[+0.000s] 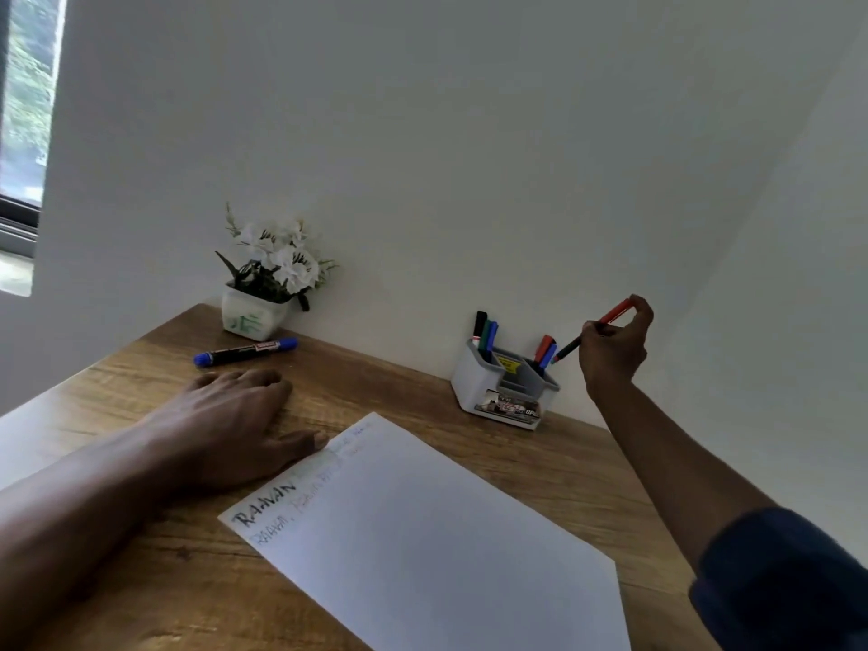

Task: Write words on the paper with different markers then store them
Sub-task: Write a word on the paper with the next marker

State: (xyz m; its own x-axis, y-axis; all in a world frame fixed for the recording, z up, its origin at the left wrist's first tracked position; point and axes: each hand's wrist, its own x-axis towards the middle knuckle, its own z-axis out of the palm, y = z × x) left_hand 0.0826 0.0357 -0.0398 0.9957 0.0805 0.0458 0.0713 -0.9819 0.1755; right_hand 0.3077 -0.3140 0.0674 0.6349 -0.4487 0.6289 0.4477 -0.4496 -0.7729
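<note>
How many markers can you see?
7: three in the organizer's left slot, two in its right slot, one in the right hand, one on the table. More may hide inside.

There is a single view, taken from the person's head, looking forward and down across a wooden desk point(385, 382) toward the corner where it meets a white wall point(469, 157). The wide lens tilts the scene, so the desk edge runs diagonally and the wall fills the upper half. The paper point(437, 547) lies nearest, low in the frame and cut off at the bottom. The left hand point(235, 425) and right hand point(613, 350) reach in from the lower corners. A window point(23, 133) shows at the far left edge.
</note>
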